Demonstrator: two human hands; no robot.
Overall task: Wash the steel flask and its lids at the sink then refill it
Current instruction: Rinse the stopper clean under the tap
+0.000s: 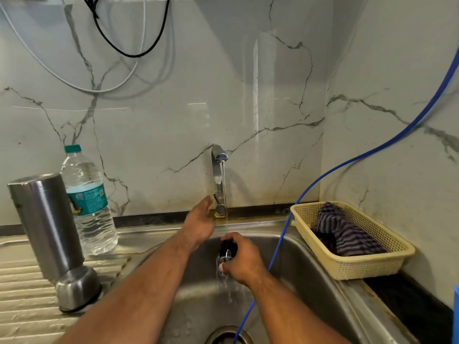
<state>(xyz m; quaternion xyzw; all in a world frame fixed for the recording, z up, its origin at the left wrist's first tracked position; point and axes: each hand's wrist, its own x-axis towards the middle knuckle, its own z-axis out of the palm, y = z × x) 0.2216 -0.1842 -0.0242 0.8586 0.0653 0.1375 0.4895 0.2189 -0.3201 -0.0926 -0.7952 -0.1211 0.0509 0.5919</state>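
Over sink (310, 264), right hand (244, 263) grips lid (227, 250).

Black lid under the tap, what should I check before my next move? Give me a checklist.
1. Water on: ok, the stream from the tap hits the black lid.
2. Grip: ok, the right hand curls round the lid.
3. Left hand free: ok, open beside the tap lever; whether it touches, cannot tell.
4. Lid rinsed clean: cannot tell.
5. Steel flask and steel cap at hand: ok, both sit on the drainboard.
6. Basin clear: not ok, a blue hose hangs into it by the right forearm.
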